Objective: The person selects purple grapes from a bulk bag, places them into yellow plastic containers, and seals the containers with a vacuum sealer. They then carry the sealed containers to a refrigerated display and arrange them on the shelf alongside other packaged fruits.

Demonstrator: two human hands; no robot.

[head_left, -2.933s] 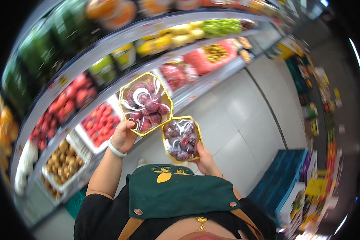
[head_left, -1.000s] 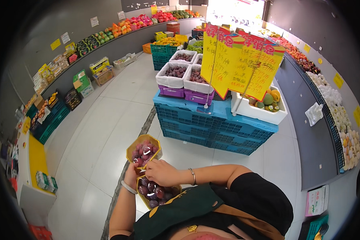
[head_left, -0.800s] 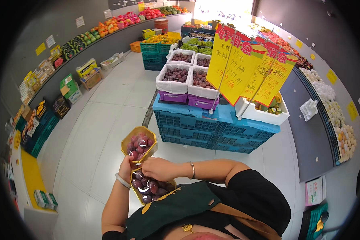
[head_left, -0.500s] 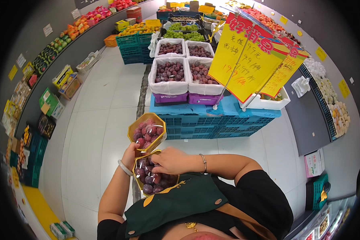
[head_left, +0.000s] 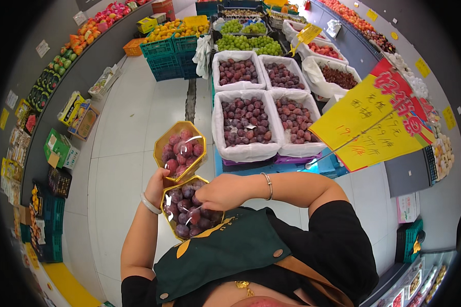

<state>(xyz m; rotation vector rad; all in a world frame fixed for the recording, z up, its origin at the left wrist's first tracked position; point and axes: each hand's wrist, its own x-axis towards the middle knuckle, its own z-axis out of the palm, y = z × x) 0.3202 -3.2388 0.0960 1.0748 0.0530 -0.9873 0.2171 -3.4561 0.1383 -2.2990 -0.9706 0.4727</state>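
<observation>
Two gold octagonal trays of plums, wrapped in shiny clear film, are held one above the other in front of my apron. My left hand (head_left: 158, 187) grips the upper tray of red plums (head_left: 180, 151) at its lower left edge; the tray is tilted toward me. My right hand (head_left: 224, 192) lies closed over the right side of the lower tray of darker plums (head_left: 188, 214), fingers curled in at its upper edge. The two trays touch or nearly touch. Part of the lower tray is hidden behind my right hand.
Ahead stand white-lined crates of plums (head_left: 247, 149) on blue stacked crates, with green grapes (head_left: 248, 45) behind. A yellow price sign (head_left: 356, 134) leans out on the right. Teal crates of orange fruit (head_left: 159, 50) and cartons (head_left: 83, 122) line the left side of the tiled floor.
My view has shifted nearer the plum crates, which appear larger, and the sign has moved right in the picture. Both hands keep their hold on the trays, now slightly higher in view.
</observation>
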